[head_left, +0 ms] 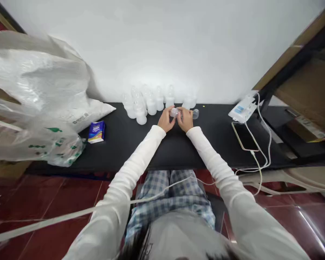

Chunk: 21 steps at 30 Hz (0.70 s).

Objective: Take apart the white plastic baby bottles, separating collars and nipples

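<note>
My left hand (166, 119) pinches a small clear plastic piece (174, 112), rounded like a cap, above the black table. My right hand (185, 120) meets it from the other side, its fingers closed at the same piece. What lies inside the right palm is hidden. Just right of that hand is a clear plastic cap (195, 114); whether the hand touches it I cannot tell. Behind my hands, white bottles with clear tops (170, 95) stand near the wall. Another group of several such bottles (151, 104) is to the left, and more pale bottles (189, 99) show behind my right hand.
Large white plastic bags (38, 83) fill the left end of the black table (124, 148). A blue tissue pack (96, 131) lies beside them. On the right are a phone (245, 136), a white-and-blue packet (242, 109) and white cables (268, 137). A pale strap (70, 215) crosses my lap.
</note>
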Tool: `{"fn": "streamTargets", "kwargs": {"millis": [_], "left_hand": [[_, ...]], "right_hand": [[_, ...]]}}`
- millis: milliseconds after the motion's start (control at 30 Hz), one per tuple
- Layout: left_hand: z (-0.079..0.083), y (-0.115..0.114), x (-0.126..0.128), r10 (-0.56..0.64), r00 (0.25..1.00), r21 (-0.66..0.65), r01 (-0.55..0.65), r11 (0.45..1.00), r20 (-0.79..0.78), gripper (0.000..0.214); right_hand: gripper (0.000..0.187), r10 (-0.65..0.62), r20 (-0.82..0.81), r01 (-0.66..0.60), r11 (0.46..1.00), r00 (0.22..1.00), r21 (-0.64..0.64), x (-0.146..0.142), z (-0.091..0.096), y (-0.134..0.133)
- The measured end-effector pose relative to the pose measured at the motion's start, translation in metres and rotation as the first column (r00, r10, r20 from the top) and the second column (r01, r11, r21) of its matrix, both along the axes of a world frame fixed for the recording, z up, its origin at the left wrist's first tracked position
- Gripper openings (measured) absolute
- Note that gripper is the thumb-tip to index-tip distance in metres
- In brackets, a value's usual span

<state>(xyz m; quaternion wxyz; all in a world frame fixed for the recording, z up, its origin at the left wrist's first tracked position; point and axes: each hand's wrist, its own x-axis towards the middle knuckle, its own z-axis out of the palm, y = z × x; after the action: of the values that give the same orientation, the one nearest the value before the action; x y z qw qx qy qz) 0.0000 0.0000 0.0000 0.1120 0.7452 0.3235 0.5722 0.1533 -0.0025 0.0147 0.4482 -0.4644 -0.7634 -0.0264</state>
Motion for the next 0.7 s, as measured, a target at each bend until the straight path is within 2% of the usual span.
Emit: {"fn": "streamTargets", "kwargs": {"millis": [100,167,233,333,400,567,700], "left_hand": [[0.002,-0.005,0.003,-0.033,0.996,-0.091,0.040,0.995,0.082,0.057],[0.005,-0.007,0.005,-0.048,0.987,-0.157,0.072,0.985,0.151,0.047],[0.008,-0.008,0.006,-0.054,0.972,-0.219,0.105,0.970,0.227,0.040],[0.013,-0.011,0.007,-0.034,0.942,-0.285,0.135,0.949,0.333,0.040],[0.017,-0.014,0.007,-0.031,0.941,-0.308,0.141,0.941,0.336,0.039],[0.023,-0.022,0.009,-0.057,0.971,-0.306,0.128,0.943,0.231,0.035],[0.025,-0.022,0.010,-0.008,0.967,-0.363,0.103,0.926,0.255,0.035]], "right_hand": [[0.039,-0.067,-0.072,0.066,0.998,0.995,-0.014,0.001,-0.002,0.002],[0.042,-0.098,-0.118,0.098,0.995,0.988,-0.008,0.001,-0.003,0.002],[0.046,-0.114,-0.158,0.116,0.993,0.981,0.001,0.000,-0.002,0.001],[0.051,-0.124,-0.214,0.127,0.992,0.969,0.002,-0.002,-0.001,-0.002],[0.051,-0.119,-0.241,0.124,0.992,0.963,0.004,-0.003,0.000,-0.005],[0.051,-0.098,-0.271,0.098,0.995,0.958,-0.013,-0.005,0.000,-0.007],[0.052,-0.114,-0.255,0.114,0.993,0.960,-0.013,-0.005,-0.003,-0.005]]}}
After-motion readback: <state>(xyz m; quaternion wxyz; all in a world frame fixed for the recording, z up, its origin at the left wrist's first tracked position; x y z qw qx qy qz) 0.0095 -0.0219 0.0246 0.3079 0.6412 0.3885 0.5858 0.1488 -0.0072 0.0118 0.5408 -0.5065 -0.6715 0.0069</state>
